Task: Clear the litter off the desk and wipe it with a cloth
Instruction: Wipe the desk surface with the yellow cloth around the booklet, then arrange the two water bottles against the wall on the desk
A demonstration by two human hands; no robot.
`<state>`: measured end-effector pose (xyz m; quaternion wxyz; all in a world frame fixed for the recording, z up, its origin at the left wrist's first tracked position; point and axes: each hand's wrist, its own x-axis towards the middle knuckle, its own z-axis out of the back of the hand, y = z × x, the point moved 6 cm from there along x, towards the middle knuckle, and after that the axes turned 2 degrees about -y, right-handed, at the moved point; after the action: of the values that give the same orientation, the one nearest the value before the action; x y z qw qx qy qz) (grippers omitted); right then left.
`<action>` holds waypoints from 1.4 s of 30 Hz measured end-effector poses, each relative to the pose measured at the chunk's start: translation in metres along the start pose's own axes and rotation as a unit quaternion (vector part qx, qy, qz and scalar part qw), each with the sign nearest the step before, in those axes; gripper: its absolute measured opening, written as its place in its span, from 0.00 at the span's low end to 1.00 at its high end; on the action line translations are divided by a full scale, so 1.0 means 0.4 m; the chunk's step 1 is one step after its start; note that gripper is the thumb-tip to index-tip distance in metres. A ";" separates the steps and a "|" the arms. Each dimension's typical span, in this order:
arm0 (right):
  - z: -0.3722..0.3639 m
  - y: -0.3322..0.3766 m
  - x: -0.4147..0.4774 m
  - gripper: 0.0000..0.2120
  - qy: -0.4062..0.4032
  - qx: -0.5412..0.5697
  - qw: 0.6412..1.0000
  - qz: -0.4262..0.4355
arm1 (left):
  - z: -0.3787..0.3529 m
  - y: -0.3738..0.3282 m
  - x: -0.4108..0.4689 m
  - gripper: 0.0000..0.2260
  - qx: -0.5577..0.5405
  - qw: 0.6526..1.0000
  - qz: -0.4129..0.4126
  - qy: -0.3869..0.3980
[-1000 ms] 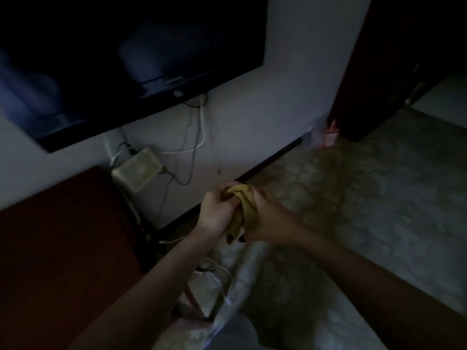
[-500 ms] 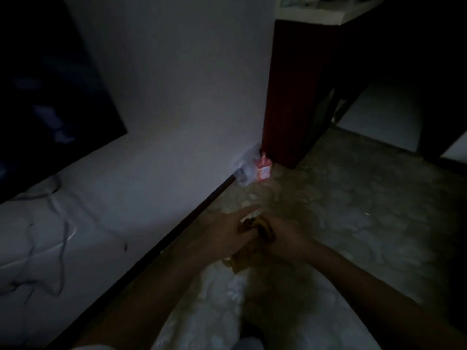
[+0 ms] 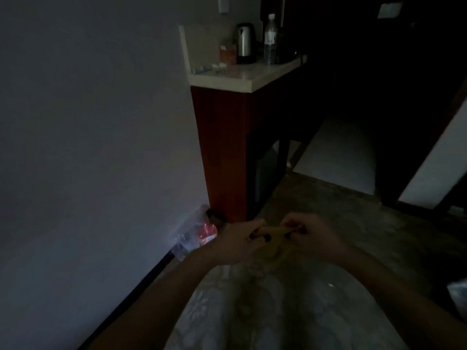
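Two grips stretch the yellowish cloth (image 3: 276, 232): left hand (image 3: 242, 239) and right hand (image 3: 312, 236) each pinch an end, probably unfolding it for wiping. It hangs over the floor (image 3: 379, 236), well apart from the desk (image 3: 252, 74).

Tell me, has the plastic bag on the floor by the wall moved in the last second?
No. The plastic bag still lies against the wall at the foot of the red cabinet; only the camera has turned.

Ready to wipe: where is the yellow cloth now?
Head view, low centre: the yellow cloth is held between the left hand and right hand, above the floor.
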<state>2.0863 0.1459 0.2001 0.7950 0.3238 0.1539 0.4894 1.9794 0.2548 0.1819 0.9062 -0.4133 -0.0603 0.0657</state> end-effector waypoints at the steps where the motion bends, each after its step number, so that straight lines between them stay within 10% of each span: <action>1: 0.035 -0.030 0.053 0.20 0.006 -0.007 1.000 0.008 | 0.012 -0.003 0.056 0.08 -0.001 1.000 0.007 -0.013; 15: 0.287 -0.194 0.922 0.07 -0.101 -0.087 0.975 0.176 | 0.465 0.177 0.737 0.20 -0.051 0.975 0.042 -0.213; 20: 0.456 -0.163 1.219 0.08 -0.150 -0.011 0.964 0.218 | 0.657 0.188 0.972 0.09 -0.127 0.958 0.052 -0.253; 32: 0.617 -0.167 1.916 0.13 -0.038 0.062 0.939 0.336 | 0.964 0.393 1.433 0.10 -0.163 0.822 0.237 -0.491; 42: 0.474 -0.152 2.110 0.13 -0.005 -0.089 0.913 0.397 | 1.009 0.488 1.450 0.14 0.205 0.724 0.398 -0.525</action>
<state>2.6338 0.7987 0.3617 0.5613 0.2886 -0.0357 0.7748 2.4708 0.7789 0.3288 0.6832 -0.1025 -0.3417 0.6372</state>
